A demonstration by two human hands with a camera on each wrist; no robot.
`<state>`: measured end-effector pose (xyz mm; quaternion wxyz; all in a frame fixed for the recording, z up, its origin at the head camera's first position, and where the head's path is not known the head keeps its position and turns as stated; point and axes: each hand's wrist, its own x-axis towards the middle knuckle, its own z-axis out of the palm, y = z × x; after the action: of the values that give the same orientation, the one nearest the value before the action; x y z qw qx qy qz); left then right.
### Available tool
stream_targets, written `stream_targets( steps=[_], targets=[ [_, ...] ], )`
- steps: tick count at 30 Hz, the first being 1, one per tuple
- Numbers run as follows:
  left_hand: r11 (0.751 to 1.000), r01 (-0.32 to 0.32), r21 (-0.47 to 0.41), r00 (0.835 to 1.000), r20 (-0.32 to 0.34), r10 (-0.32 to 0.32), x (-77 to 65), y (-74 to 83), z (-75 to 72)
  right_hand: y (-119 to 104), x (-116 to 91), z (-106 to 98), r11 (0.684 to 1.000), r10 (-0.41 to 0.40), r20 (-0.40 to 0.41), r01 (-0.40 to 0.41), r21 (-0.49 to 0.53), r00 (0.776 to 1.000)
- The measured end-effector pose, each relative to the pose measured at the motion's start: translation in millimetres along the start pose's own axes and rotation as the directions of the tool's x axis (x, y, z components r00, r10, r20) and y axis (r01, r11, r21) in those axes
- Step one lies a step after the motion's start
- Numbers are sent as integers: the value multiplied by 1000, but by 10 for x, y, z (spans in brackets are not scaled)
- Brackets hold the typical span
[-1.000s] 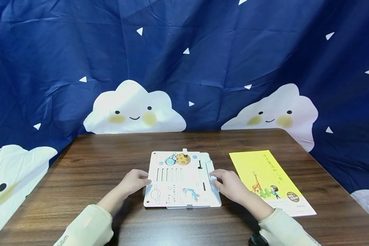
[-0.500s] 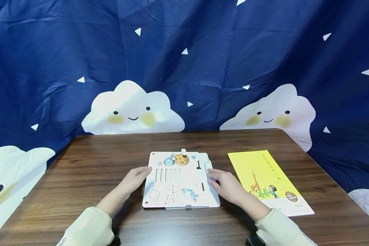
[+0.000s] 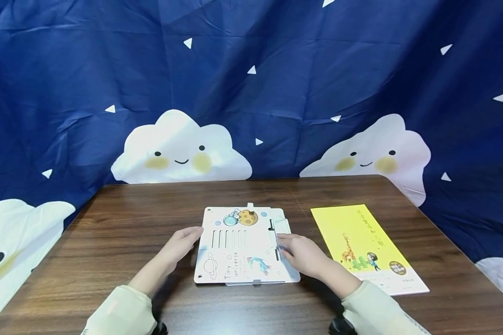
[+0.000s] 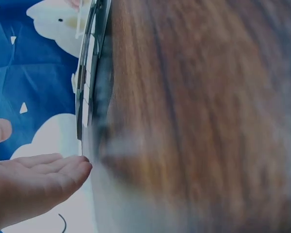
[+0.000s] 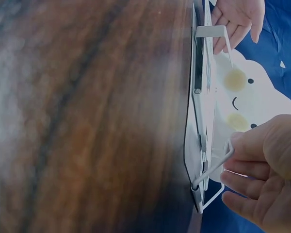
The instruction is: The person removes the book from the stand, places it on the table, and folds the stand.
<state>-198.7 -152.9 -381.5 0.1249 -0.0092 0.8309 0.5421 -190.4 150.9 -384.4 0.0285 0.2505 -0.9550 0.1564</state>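
A white folded book stand [image 3: 255, 244] with cartoon planets and the words "Tiny universe" lies flat on the table. At its right side my right hand [image 3: 302, 253] pinches a white wire support [image 5: 214, 171] between thumb and fingers. In the right wrist view this wire stands out from the board at an angle. My left hand [image 3: 182, 242] is at the stand's left edge, fingertips right by the rim. Its fingers [image 4: 53, 167] are straight and the thumb is apart from them in the left wrist view. A small white clip [image 3: 250, 205] sticks out at the stand's top edge.
To the right of the stand lies a yellow book [image 3: 339, 218] with a giraffe and a child on its cover. The dark wooden table [image 3: 151, 209] reaches back to a blue cloth [image 3: 276, 93] with smiling clouds.
My right hand has moved left and swung the wire support up and inward over the board. The left hand first slid up the stand's left edge, then drew slightly back from it.
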Motion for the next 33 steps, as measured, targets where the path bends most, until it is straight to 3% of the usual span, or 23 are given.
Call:
stream_targets(
  steps=[5, 12, 33],
  targets=[
    [1000, -12, -19, 1000, -4, 12, 6, -5, 14, 1, 15, 13, 1000, -25, 28, 25, -8, 999],
    [1000, 1, -26, 1000, -5, -1, 16, -10, 3, -21, 26, 17, 1000, 3, 69, -4, 20, 998],
    [998, -1, -62, 1000, 14, 2, 6, -21, 16, 4, 2, 51, 999, -49, 109, 51, -19, 993]
  ],
)
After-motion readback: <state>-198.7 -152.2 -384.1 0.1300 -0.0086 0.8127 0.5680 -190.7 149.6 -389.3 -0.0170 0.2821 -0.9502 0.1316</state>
